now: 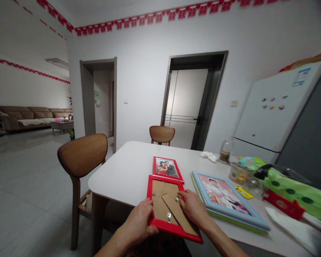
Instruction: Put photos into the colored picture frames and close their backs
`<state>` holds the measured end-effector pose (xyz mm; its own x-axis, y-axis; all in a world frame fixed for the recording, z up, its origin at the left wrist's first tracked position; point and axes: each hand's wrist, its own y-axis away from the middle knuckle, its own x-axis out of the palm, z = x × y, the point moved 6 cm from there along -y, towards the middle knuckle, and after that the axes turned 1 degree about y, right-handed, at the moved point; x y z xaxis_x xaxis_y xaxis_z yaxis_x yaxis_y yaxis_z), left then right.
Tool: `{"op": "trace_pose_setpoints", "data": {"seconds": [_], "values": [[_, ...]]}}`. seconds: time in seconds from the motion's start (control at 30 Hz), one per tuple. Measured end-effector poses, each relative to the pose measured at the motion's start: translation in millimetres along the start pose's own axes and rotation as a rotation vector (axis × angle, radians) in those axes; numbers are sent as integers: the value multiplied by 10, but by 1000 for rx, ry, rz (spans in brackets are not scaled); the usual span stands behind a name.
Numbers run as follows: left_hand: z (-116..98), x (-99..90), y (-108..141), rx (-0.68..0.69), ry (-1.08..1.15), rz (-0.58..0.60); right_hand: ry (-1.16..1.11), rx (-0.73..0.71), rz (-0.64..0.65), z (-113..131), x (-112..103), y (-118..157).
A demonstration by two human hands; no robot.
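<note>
left hand (139, 222): firm narrow grip on the left side of a red picture frame (173, 230), back facing up, at the near edge of the white table (117, 167) | right hand (192, 207): fingers clasping the frame's right side, over its cardboard backing (160, 200) | far: smaller red-framed photo (166, 168) | right: blue-framed photo (222, 194)

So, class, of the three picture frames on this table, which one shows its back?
The red frame between the left hand and right hand: its backing faces up, while the other red frame and the blue frame show photos.
</note>
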<state>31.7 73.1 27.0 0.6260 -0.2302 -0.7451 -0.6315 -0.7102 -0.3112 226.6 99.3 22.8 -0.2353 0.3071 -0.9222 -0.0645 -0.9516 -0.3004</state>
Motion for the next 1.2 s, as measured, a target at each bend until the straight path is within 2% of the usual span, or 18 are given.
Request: {"op": "trace_pose_setpoints", "data": {"seconds": [0.07,0.17,0.2,0.27,0.6,0.73,0.9,1.03,1.2], "values": [[68,33,3,-19,-1,-5,-82,-97,32,132,-41,98],[137,82,-3,-40,3,17,-279,-276,244,391,-28,273],[143,92,-10,-43,6,25,-324,-305,300,455,-21,315],[133,96,-29,-49,10,32,-367,-303,330,520,-9,343],[41,87,-5,-73,-24,5,-363,-247,158,545,55,165],[-19,89,0,-54,-34,7,-217,-207,64,676,109,-2],[-73,68,-7,-59,-32,26,-72,-135,37,783,286,-187],[-28,75,5,-83,-56,38,-49,-89,8,692,319,-254],[29,86,-3,-87,-41,75,-12,10,-10,420,285,-333]]}}
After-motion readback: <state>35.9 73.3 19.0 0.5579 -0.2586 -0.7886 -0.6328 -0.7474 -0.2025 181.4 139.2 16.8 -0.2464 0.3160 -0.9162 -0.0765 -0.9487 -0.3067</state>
